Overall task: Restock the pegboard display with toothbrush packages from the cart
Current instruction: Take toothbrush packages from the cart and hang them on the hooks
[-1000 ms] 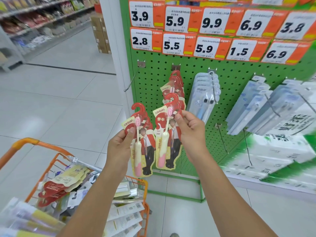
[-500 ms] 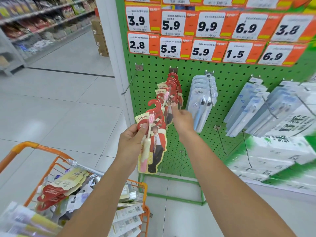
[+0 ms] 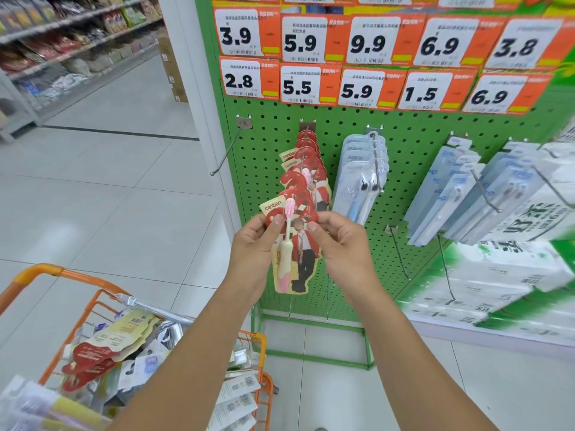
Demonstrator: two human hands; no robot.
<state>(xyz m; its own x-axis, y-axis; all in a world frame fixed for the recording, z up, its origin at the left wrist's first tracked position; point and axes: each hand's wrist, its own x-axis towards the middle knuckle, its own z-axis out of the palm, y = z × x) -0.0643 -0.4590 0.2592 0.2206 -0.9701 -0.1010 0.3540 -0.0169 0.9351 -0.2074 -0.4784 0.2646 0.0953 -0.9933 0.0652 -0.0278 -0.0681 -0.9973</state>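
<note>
both hands pinch one toothbrush package [image 3: 295, 244] by its upper edges, left hand [image 3: 255, 244] and right hand [image 3: 339, 244], steadying red hanger hook near peg [image 3: 303, 163] tip, probably for threading. pegboard [image 3: 413, 135] behind; more stock in cart [image 3: 93, 346].

I'm holding a red-and-cream toothbrush package [image 3: 295, 244] with a pink brush, facing a green dotted pegboard [image 3: 417, 141] showing orange-and-white price tags [image 3: 370, 42].
</note>
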